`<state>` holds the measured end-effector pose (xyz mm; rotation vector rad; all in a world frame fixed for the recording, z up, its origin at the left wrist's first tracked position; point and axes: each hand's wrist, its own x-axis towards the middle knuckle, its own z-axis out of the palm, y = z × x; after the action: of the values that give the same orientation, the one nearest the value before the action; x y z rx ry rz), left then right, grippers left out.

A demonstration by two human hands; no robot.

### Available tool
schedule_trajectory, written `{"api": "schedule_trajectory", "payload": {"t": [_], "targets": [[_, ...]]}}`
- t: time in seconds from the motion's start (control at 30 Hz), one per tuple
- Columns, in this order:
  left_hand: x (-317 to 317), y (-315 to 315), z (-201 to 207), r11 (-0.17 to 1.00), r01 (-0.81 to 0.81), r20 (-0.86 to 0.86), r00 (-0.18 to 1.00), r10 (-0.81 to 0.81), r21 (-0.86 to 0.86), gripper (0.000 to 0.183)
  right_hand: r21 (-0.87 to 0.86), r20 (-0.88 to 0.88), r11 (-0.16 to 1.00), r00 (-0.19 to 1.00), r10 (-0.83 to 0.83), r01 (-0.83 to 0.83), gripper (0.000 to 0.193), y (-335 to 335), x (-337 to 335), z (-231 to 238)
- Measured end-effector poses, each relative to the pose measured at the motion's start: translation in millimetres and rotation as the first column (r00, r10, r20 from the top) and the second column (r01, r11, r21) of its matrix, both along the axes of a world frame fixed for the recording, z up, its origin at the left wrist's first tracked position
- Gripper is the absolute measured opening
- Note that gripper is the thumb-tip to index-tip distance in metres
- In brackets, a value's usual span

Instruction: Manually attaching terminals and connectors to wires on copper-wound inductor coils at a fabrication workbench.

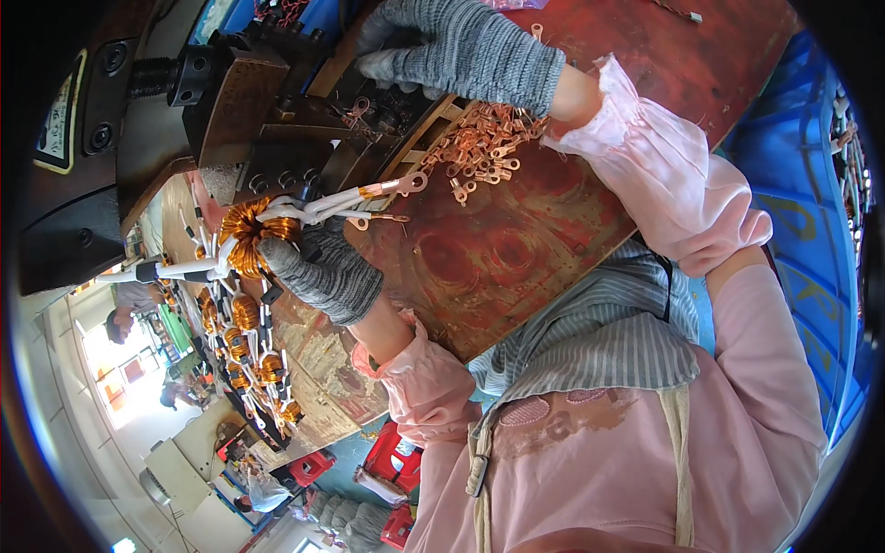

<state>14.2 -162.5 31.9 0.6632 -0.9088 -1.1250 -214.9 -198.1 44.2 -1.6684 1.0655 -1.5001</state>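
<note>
My left hand (318, 272), in a grey knitted glove, is closed round a copper-wound ring coil (253, 235). White sleeved leads (318, 207) run from the coil toward the right; a copper ring lug (406, 184) caps the thickest bundle, and a thinner lead beside it also has a lug. Higher up, my right hand (442, 51), gloved the same way, hangs over the edge of the dark machine (304, 138). Its fingers are bent and look apart, with nothing visible in them. Loose copper lugs (484, 138) lie in a heap below its wrist.
Several more coils with white leads (244, 313) lie along the left of the worn red bench (516, 249). A heavy steel press part (235, 111) rises at upper left. Blue crates (793, 230) stand at right. Red containers (392, 461) and people appear farther off.
</note>
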Motion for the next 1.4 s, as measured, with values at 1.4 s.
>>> {"api": "schedule_trajectory", "payload": {"t": [1.4], "targets": [[109.7,-21.3,3.5,0.904,-0.232,0.918,-0.261,0.298,-0.360,0.070,0.130,-0.284,0.955,0.913,0.294,-0.267,0.015,145.5,93.0,-42.5]]}}
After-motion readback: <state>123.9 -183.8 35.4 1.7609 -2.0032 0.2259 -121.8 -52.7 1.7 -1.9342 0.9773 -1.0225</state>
